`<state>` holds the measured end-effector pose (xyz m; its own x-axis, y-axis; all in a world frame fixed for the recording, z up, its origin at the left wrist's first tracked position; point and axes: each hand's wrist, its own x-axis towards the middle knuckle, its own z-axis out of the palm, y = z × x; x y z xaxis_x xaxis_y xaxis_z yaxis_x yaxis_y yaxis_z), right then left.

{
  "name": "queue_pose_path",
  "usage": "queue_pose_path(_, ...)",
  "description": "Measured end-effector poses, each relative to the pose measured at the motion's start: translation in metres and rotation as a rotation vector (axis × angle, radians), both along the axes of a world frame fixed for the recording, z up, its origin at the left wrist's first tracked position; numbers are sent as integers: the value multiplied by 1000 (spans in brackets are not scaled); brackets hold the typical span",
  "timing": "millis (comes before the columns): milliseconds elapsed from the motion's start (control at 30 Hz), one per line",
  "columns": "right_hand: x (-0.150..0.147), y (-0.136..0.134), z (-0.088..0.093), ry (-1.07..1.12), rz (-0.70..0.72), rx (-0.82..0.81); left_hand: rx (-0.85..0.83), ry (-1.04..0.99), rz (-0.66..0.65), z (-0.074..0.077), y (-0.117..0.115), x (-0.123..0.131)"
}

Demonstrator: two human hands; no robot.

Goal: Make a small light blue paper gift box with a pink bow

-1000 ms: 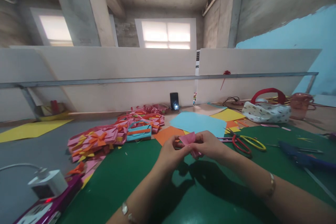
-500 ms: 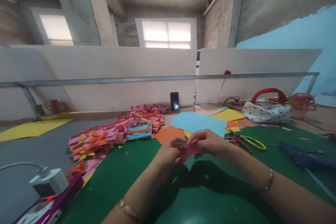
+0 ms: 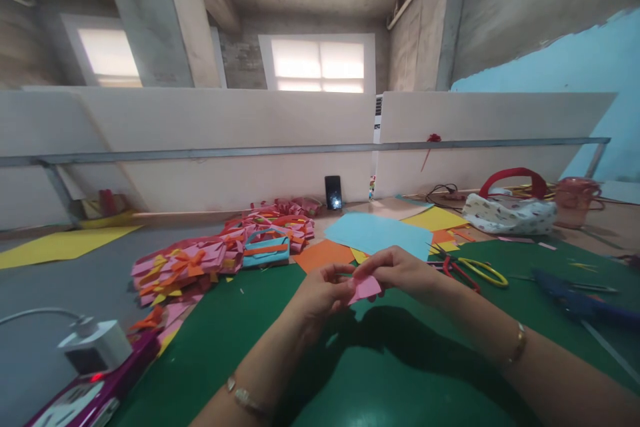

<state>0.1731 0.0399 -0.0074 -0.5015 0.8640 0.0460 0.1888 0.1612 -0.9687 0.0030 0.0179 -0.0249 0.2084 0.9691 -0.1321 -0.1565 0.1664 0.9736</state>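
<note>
A small folded piece of pink paper is held above the green mat, between both my hands. My left hand pinches its left side with closed fingers. My right hand grips it from above and the right, fingers curled over it. Both wrists wear thin bracelets.
Several finished pink and orange paper bags lie in a pile at the left, with a blue one among them. Blue, orange and yellow sheets lie ahead. Scissors, a blue glue gun, a patterned pouch, a phone and a charger surround the mat.
The pink paper has been turned and folded smaller between my fingers. My hands stay in nearly the same place above the mat.
</note>
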Motion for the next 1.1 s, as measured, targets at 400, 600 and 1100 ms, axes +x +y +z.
queue_pose_path(400, -6, -1, -8, -120, -30, 156, 280, 180, 66, 3, 4, 1)
queue_pose_path(600, -6, -3, -6, -184, -4, 231, 269, 247, 58, 0, 4, 3)
queue_pose_path(1100, -6, -2, -4, -209, -85, 255, 98, 102, 38, -1, 2, 6)
